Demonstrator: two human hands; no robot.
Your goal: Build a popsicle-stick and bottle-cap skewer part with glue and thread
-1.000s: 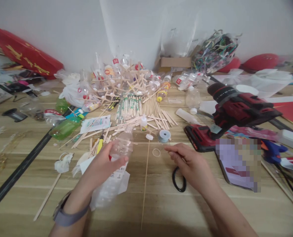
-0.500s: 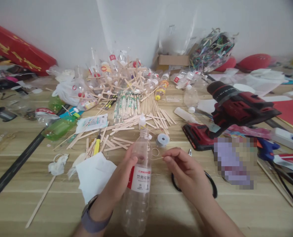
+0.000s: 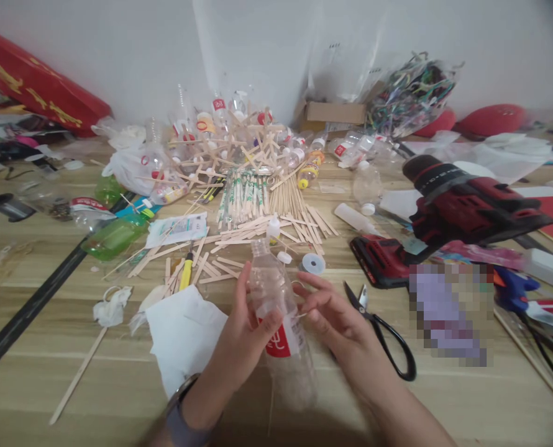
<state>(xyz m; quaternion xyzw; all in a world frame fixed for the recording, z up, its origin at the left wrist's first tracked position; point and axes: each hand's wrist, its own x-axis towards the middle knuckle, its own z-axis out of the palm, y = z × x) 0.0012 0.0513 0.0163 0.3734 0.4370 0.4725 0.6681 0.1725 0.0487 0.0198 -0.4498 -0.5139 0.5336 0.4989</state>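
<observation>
My left hand (image 3: pixel 248 326) is wrapped round a clear plastic bottle (image 3: pixel 281 279) with a red and white label. The bottle is uncapped and leans, its neck tipped away to the left. At its right side, my right hand (image 3: pixel 335 310) has its fingers curled around a thin pale elastic loop (image 3: pixel 303 315), partly hidden by the fingers. Black-handled scissors (image 3: pixel 374 320) lie beside my right hand. A white bottle cap (image 3: pixel 284 257) and a small spool (image 3: pixel 312 264) are just beyond the bottle. White paper (image 3: pixel 183 335) lies left of my left hand.
A red and black cordless drill (image 3: pixel 463 205) stands at the right. Loose wooden sticks (image 3: pixel 243 239) and a heap of bottles and stick pieces (image 3: pixel 239 136) fill the back. At the left are a green bottle (image 3: pixel 118 236) and a long black bar (image 3: pixel 38 304).
The bottle has been turned and tilted in my left hand, so the label's red part now faces me. My right hand has moved against the bottle with the elastic loop, uncovering the scissors.
</observation>
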